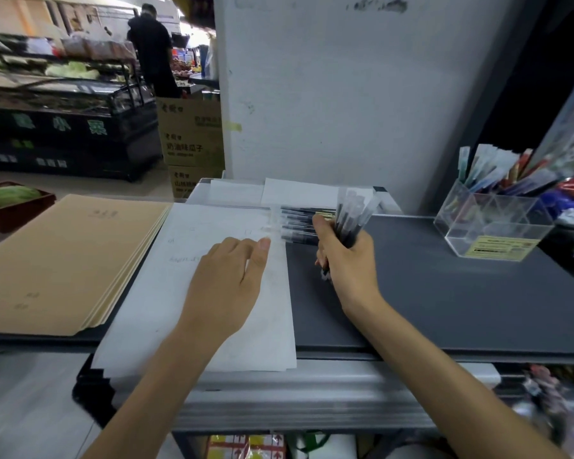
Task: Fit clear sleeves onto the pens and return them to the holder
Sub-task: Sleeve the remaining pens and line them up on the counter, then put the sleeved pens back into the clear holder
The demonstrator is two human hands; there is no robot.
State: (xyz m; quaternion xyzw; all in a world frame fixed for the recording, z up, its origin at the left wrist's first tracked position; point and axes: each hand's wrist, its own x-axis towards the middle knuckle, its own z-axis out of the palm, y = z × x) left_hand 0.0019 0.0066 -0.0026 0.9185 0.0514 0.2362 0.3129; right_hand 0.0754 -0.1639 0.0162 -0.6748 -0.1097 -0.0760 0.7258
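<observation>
Pens [353, 217]: a bundle of dark-barrelled ones is standing tilted in the right hand [345, 256], above the far-centre part of the grey worktop [444, 293]. Clear sleeves are showing over their upper ends, glossy and slightly blurred; count not readable. The right hand is gripping the bundle round its middle with fingers curled, and the lower tips are poking out below the fist.

Loose pens [297, 223] are lying side by side in a row just left of that hand, running left to right, dark bodies with clear ends pointing left.

The left hand [232, 270] is lying flat on a white sheet [196, 309], fingers straight and close together, holding nothing. Its fingertips are reaching near the row's left ends; contact cannot be told.

The holder [484, 223], a clear box with a yellow label, is sitting at the far right, well apart from the pens, with coloured packets standing in it. Tan folders [70, 260] are lying stacked left of the sheet.
</observation>
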